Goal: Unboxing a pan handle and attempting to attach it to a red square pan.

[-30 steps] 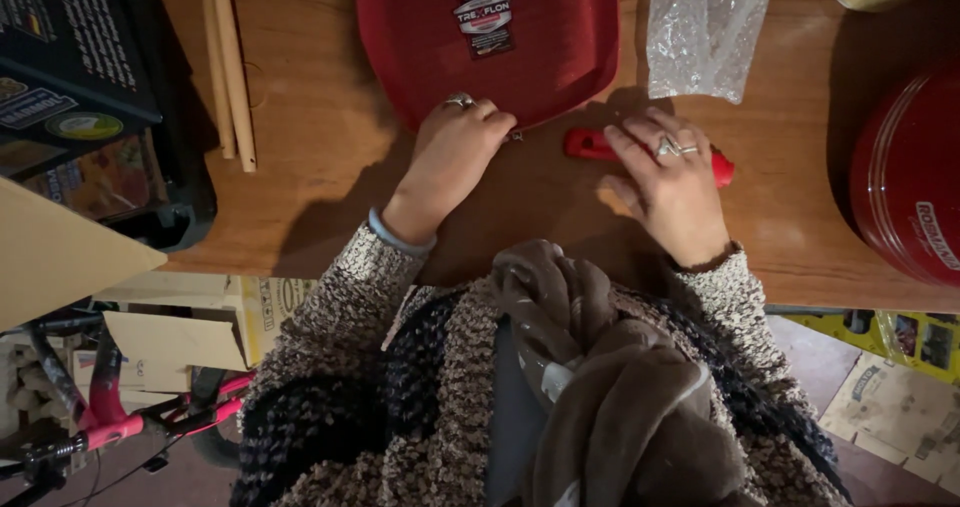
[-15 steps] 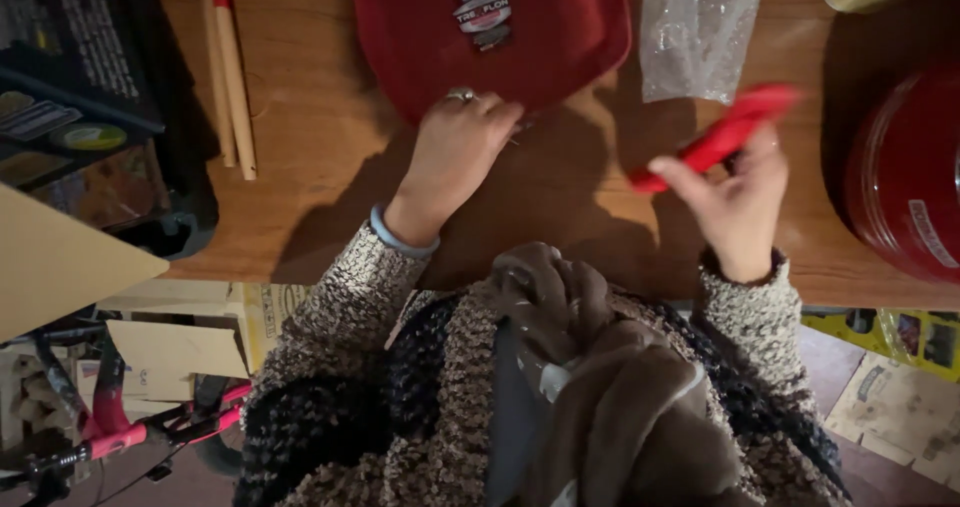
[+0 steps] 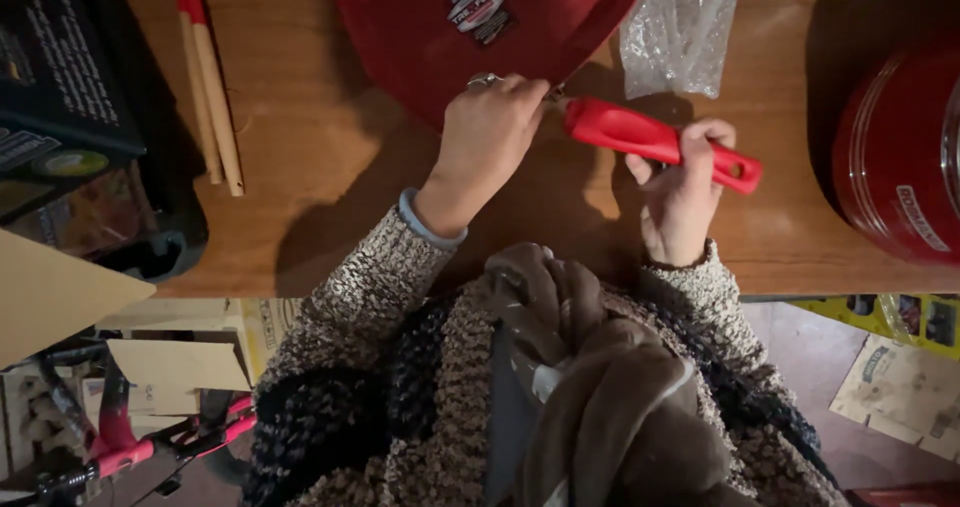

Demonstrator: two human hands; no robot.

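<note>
Nearest, a speckled knit sweater (image 3: 400, 367) and a brown scarf (image 3: 590, 387) fill the bottom of the view, with both sleeves reaching up onto the wooden desk (image 3: 330, 197). Below the desk's near edge, at the lower left, lie cardboard pieces (image 3: 150, 367) and a tool with pink handles (image 3: 120, 452); at the lower right, printed paper (image 3: 900, 377) lies on the floor.

Over the desk's near middle, the right hand (image 3: 680, 192) is closed around a red handle (image 3: 660, 142), fingers wrapped over it near its outer end, where a hole shows. This handle is held off the desk, slanting up and to the left, its inner end just beside the left hand. The left hand (image 3: 490, 132), with a ring on one finger, is curled with its knuckles against the near rim of a red pan (image 3: 480, 27); whether its fingers pinch anything cannot be told, since they are hidden under the hand. A small metal part shows between the left hand and the handle's inner end, too small to make out.

The pan lies at the far edge, middle, with a label on it. Just right of it, a clear plastic bag (image 3: 680, 27) lies crumpled. At the right edge stands a red pot (image 3: 900, 157), partly cut off. Toward the far left, two wooden sticks (image 3: 210, 107) with red ends lie side by side, and a dark box (image 3: 70, 97) occupies the left edge.
</note>
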